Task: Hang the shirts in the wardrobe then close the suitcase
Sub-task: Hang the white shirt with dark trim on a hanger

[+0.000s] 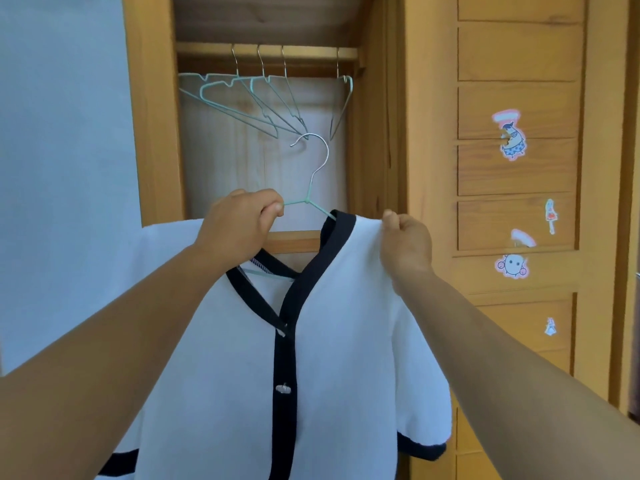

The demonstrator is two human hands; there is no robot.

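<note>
Shirt upright on hanger, hook tip leftward

Your wardrobe stands open ahead, light wood. Its wooden rail runs across the top of the opening. You see four empty wire hangers hooked on the rail: three bunched at the left, swung at slants and overlapping, and one apart at the right end, turned nearly edge-on.
</note>
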